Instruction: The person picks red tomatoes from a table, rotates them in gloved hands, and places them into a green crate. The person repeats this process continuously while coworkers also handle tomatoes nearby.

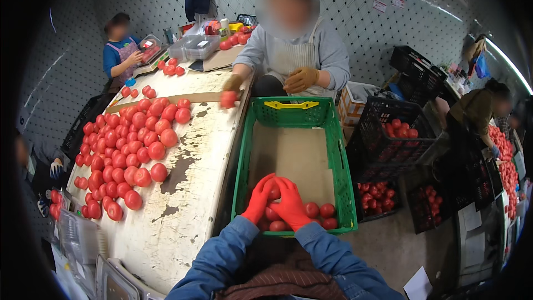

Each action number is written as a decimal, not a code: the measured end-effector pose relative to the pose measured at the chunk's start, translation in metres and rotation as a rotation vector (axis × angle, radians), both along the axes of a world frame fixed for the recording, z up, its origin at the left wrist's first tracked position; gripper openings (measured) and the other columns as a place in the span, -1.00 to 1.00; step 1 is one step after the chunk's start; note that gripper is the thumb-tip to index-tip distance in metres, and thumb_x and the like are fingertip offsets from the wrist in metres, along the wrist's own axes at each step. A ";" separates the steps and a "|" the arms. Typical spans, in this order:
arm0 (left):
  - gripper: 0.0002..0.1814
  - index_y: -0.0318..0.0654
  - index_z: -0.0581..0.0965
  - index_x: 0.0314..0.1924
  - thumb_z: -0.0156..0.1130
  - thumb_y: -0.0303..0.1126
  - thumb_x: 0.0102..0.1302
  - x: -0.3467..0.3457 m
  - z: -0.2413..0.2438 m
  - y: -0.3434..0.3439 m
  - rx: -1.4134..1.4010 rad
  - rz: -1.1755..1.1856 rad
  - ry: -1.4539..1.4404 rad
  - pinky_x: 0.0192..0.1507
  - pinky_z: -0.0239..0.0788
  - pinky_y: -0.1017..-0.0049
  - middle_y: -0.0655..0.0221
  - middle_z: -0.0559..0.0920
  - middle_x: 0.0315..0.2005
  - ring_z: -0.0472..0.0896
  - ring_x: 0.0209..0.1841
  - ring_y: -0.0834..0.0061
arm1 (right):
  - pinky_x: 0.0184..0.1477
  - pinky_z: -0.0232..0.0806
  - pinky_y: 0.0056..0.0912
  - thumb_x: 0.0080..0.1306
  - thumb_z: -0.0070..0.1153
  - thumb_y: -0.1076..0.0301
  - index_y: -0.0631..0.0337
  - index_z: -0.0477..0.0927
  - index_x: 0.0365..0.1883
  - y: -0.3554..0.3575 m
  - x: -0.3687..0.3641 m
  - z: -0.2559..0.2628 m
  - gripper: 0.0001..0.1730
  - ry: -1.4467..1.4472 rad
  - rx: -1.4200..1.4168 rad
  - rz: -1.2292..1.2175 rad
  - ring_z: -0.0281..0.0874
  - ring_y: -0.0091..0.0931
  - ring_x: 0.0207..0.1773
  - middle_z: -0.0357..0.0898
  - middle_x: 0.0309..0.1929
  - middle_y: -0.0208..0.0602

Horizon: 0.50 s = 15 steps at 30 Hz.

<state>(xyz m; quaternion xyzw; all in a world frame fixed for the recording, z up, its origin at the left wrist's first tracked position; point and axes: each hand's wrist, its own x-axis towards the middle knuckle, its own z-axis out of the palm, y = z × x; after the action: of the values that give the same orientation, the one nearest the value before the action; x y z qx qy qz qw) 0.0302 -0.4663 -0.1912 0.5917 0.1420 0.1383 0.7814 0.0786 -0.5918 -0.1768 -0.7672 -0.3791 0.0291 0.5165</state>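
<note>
Both of my hands wear red gloves and meet over the near end of a green plastic crate (240,166). My left hand (259,200) and my right hand (288,203) close around one tomato (274,192) between them. Beneath and beside them several tomatoes (327,211) lie at the crate's near end. Brown cardboard (291,150) lines the crate's bottom. On the worn white table to the left a large group of tomatoes (133,146) is spread out.
Across the crate a person (291,46) in brown gloves holds a tomato (228,99) over the table's edge (225,166). Black crates with tomatoes (399,133) stand at the right. Clear plastic boxes (79,233) are stacked at the near left. Other people work farther off.
</note>
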 end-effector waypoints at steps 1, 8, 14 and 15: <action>-0.47 -0.26 0.41 0.28 0.07 -0.08 0.47 0.000 -0.003 -0.001 -0.001 -0.014 0.008 0.30 0.25 0.36 0.27 0.49 0.19 0.41 0.26 0.39 | 0.34 0.23 -0.21 0.00 0.34 0.45 0.14 0.40 0.27 0.001 0.001 -0.006 -0.21 -0.001 0.020 0.000 0.25 -0.17 0.33 0.32 0.32 -0.19; -0.46 -0.28 0.45 0.20 0.22 -0.07 0.37 -0.004 0.004 0.001 -0.128 -0.136 0.046 0.16 0.35 0.43 0.29 0.53 0.07 0.48 0.12 0.47 | 0.33 0.21 -0.18 -0.01 0.34 0.42 0.15 0.46 0.21 -0.005 -0.003 0.011 -0.27 0.037 0.075 0.022 0.25 -0.19 0.33 0.41 0.24 -0.21; -0.53 -0.25 0.48 0.08 0.00 0.01 0.49 -0.001 -0.013 0.005 -0.014 -0.030 0.038 0.10 0.34 0.46 0.32 0.55 -0.03 0.47 0.03 0.51 | 0.34 0.21 -0.19 0.00 0.32 0.42 0.13 0.45 0.23 -0.001 0.001 -0.004 -0.26 0.006 0.079 0.093 0.25 -0.18 0.33 0.35 0.28 -0.20; -0.53 -0.25 0.48 0.08 -0.04 0.03 0.51 -0.002 -0.012 0.006 -0.005 -0.030 0.024 0.10 0.34 0.46 0.32 0.55 -0.03 0.47 0.04 0.50 | 0.34 0.22 -0.18 0.01 0.30 0.42 0.13 0.44 0.24 -0.001 0.000 -0.004 -0.26 0.007 0.072 0.106 0.25 -0.18 0.33 0.34 0.29 -0.19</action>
<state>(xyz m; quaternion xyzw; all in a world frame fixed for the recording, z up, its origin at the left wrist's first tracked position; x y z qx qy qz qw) 0.0284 -0.4601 -0.2033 0.5934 0.1429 0.1189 0.7832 0.0787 -0.5926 -0.1811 -0.7270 -0.4182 0.0453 0.5428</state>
